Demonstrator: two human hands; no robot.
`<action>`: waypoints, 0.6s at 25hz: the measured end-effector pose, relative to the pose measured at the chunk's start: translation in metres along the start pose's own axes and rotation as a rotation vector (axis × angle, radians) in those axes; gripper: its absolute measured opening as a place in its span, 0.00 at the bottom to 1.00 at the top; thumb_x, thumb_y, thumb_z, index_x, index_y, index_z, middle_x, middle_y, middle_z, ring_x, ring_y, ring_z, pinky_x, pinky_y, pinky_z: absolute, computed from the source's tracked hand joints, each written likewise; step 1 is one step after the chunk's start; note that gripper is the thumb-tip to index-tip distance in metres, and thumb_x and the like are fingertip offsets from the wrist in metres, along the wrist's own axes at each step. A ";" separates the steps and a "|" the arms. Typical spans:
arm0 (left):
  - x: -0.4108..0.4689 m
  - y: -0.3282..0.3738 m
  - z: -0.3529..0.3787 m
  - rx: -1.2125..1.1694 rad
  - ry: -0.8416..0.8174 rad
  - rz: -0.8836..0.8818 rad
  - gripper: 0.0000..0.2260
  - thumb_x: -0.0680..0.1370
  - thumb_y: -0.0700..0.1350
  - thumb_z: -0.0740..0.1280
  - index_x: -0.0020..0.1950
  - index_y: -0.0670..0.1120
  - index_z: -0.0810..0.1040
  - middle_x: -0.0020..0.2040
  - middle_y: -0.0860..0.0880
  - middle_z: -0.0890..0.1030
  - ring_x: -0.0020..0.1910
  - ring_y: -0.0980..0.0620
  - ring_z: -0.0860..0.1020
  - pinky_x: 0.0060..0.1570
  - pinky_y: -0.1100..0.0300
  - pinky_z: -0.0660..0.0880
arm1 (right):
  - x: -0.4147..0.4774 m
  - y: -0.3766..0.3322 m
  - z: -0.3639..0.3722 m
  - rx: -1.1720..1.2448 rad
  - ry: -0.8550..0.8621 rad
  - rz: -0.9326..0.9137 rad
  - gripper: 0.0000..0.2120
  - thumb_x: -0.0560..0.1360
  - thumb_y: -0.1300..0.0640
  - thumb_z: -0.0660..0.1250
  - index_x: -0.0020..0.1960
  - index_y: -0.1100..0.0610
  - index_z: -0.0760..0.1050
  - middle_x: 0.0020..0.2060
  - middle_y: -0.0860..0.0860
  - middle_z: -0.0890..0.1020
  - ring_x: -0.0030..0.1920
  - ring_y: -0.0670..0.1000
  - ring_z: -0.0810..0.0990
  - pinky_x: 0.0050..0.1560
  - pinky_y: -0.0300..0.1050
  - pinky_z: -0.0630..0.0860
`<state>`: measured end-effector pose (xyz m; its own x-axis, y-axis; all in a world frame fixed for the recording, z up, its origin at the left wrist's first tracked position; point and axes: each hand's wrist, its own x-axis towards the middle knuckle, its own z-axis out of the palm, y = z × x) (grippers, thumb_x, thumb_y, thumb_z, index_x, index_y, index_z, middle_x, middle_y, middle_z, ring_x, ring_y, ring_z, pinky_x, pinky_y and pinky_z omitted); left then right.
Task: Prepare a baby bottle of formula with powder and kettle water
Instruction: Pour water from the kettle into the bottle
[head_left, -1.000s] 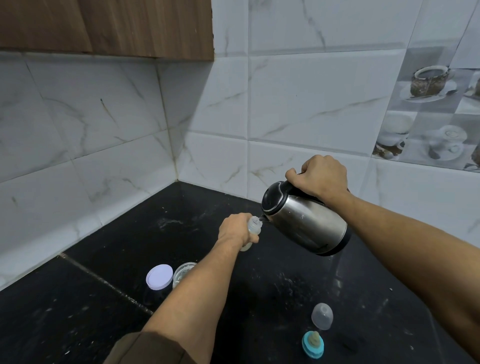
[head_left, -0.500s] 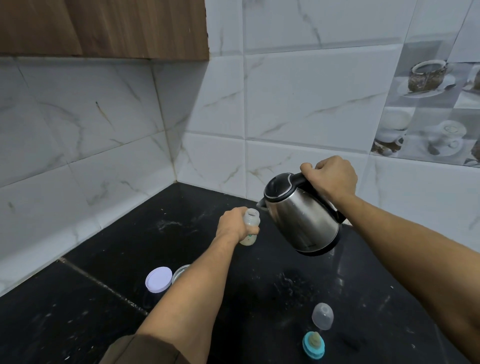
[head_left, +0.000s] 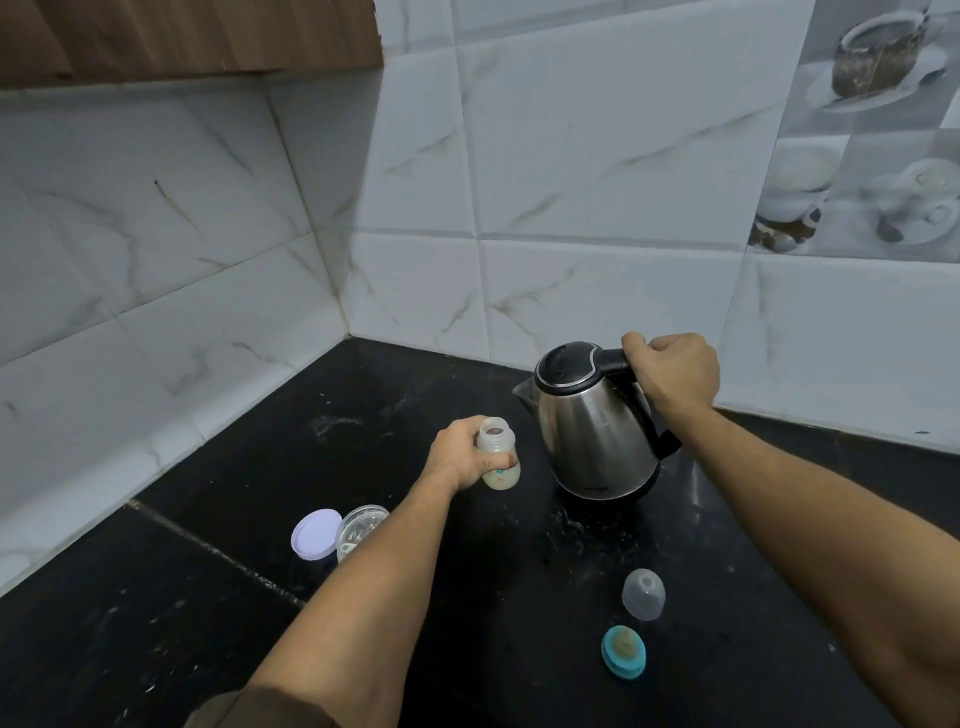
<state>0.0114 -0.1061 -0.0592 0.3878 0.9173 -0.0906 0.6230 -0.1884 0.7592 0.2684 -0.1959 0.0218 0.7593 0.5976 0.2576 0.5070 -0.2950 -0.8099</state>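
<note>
My left hand (head_left: 462, 457) grips a small open baby bottle (head_left: 497, 457) upright, with cloudy liquid in its lower part, low over the black counter (head_left: 218, 519). Just to its right a steel kettle (head_left: 597, 426) with a black lid stands upright on the counter. My right hand (head_left: 675, 371) grips the kettle's black handle. Nearer me lie the teal ring with the teat (head_left: 623, 652) and the clear bottle cap (head_left: 644, 594).
An open powder jar (head_left: 361, 527) sits left of my left forearm, its lilac lid (head_left: 316, 534) leaning beside it. White marble tiles form a corner behind the counter. A wooden cabinet (head_left: 182, 36) hangs at the upper left. White specks dot the counter.
The kettle has gone from tilted with its spout at the bottle's mouth to upright and down on the counter. My left hand has lowered the bottle.
</note>
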 end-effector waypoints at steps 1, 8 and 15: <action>-0.001 -0.005 0.003 -0.005 -0.021 -0.001 0.18 0.67 0.47 0.82 0.55 0.54 0.84 0.50 0.54 0.87 0.53 0.52 0.84 0.60 0.49 0.80 | -0.001 0.006 0.003 0.012 -0.003 0.007 0.21 0.70 0.47 0.65 0.27 0.54 0.60 0.25 0.51 0.60 0.28 0.54 0.60 0.30 0.47 0.61; -0.006 -0.023 0.016 -0.018 -0.115 -0.018 0.18 0.68 0.43 0.82 0.56 0.53 0.84 0.51 0.54 0.87 0.55 0.53 0.83 0.62 0.51 0.79 | -0.001 0.027 0.018 0.077 -0.047 0.072 0.22 0.71 0.49 0.65 0.25 0.53 0.59 0.24 0.49 0.60 0.27 0.52 0.60 0.30 0.46 0.61; -0.002 -0.036 0.021 -0.019 -0.157 -0.019 0.20 0.69 0.43 0.83 0.58 0.53 0.84 0.52 0.54 0.87 0.56 0.53 0.83 0.62 0.51 0.79 | 0.000 0.047 0.028 0.159 -0.045 0.153 0.20 0.70 0.48 0.64 0.26 0.52 0.59 0.25 0.49 0.60 0.28 0.52 0.60 0.32 0.46 0.61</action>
<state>0.0024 -0.1086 -0.0993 0.4782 0.8543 -0.2039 0.6193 -0.1633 0.7680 0.2812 -0.1886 -0.0309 0.8017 0.5886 0.1041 0.3138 -0.2661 -0.9115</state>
